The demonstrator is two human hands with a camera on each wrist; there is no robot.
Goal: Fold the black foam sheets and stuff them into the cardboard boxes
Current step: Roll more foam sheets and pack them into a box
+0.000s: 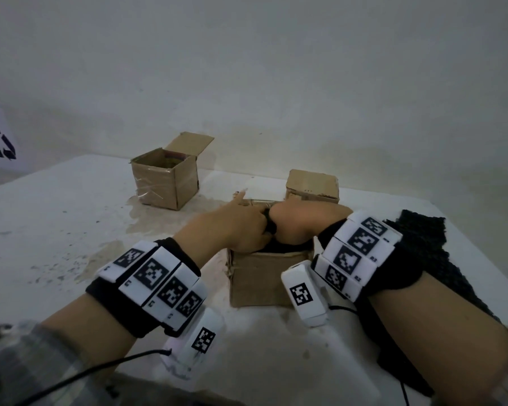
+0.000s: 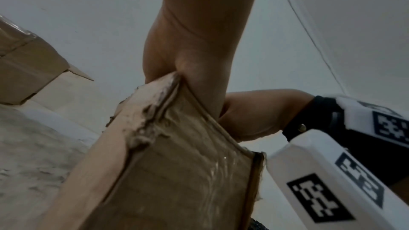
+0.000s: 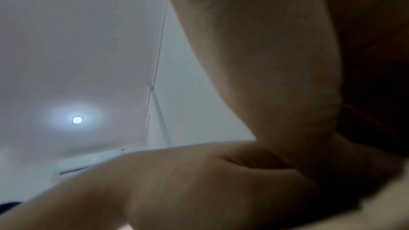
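On the white table, right in front of the person, sits the nearest cardboard box, and both hands are down in its open top. The left hand comes in from the left with its forefinger stretched out over the far rim and its other fingers curled around a dark wad of black foam at the mouth. The right hand bends steeply at the wrist and plunges straight down into the box; its fingers are hidden inside, so I cannot tell whether they are spread or bunched. From the left wrist camera the heel of the left hand presses against the box's frayed near edge.

The foam lies directly beneath both hands, between them, mostly below the rim with a small fold poking up. So the push to come looks like a plain downward one, and the right hand, already deeper, seems better placed for it while the left pins the fold.

Another black foam sheet lies flat on the table just right of the box, under the right forearm. Farther back stand an open box and a closed box.
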